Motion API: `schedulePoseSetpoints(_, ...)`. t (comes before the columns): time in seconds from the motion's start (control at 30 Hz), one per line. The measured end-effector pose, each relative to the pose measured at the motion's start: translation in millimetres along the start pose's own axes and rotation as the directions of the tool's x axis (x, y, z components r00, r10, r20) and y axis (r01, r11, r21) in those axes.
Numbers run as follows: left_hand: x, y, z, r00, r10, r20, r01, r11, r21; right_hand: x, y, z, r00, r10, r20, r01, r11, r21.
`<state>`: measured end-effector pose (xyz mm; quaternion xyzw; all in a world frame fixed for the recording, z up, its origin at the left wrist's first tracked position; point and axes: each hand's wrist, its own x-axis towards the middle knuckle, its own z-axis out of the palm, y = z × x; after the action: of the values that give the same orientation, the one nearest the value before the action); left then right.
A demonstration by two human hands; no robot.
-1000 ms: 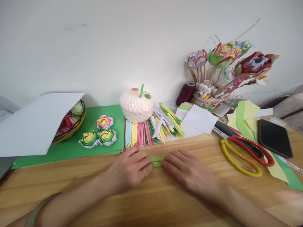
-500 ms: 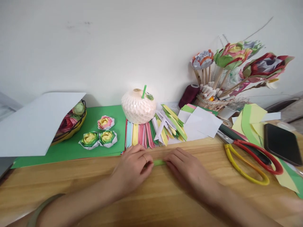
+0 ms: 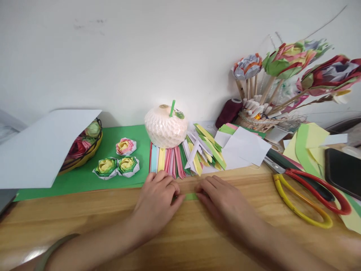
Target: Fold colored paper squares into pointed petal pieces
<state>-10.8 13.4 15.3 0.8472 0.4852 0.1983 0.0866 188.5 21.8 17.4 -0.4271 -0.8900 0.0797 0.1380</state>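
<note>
A narrow green paper strip (image 3: 191,196) lies across the wooden table, with only its middle showing between my hands. My left hand (image 3: 159,197) is closed on the strip's left end, thumb pointing right along it. At the other end my right hand (image 3: 218,195) has its fingers pressed together over the strip. The fingertips hide both ends. Just beyond my hands lie folded paper strips (image 3: 172,162) in pink, yellow and blue, beside a loose heap of green, yellow and white folded pieces (image 3: 204,148).
Scissors (image 3: 303,192) with red and yellow handles lie right, near a black phone (image 3: 344,171). Three small paper flowers (image 3: 126,146) sit on green paper (image 3: 76,186). White paper (image 3: 31,150) partly covers a basket (image 3: 97,145). A white textured ornament (image 3: 166,128) stands behind.
My left thumb has straightened and shifted slightly right along the strip. My right hand stays nearly in place. The view has turned a little, so things at right appear farther right.
</note>
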Motion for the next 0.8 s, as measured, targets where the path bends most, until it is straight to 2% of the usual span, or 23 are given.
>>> schedulePoseSetpoints(0.17,0.8,-1.1,-2.1,1.000,0.010,0.026,-0.011,0.999,0.049,5.6,8.3,-5.6,0.990,0.056,0.127,-0.068,0.994,0.088)
schedulePoseSetpoints(0.23,0.0,-2.0,-3.2,0.999,0.003,0.036,-0.005,0.999,0.045,4.9,13.1,-7.2,0.989,0.051,0.142,-0.071,0.987,0.141)
schedulePoseSetpoints(0.3,-1.2,-3.3,-3.6,1.000,0.002,0.029,-0.003,0.999,0.044,2.7,16.5,-7.9,0.991,0.046,0.124,-0.067,0.983,0.170)
schedulePoseSetpoints(0.47,-4.3,-5.7,-1.7,0.995,0.094,-0.039,-0.092,0.995,0.034,-3.4,16.5,-7.5,0.996,0.034,0.081,-0.050,0.976,0.211)
schedulePoseSetpoints(0.6,-5.4,-3.8,0.7,0.991,0.117,-0.064,-0.114,0.992,0.049,-5.9,12.0,-4.8,0.999,0.035,0.037,-0.041,0.981,0.192)
schedulePoseSetpoints(0.8,-6.9,-2.9,2.8,0.995,0.090,-0.038,-0.092,0.994,-0.057,-6.7,9.1,-1.2,0.998,0.051,0.019,-0.055,0.967,0.251)
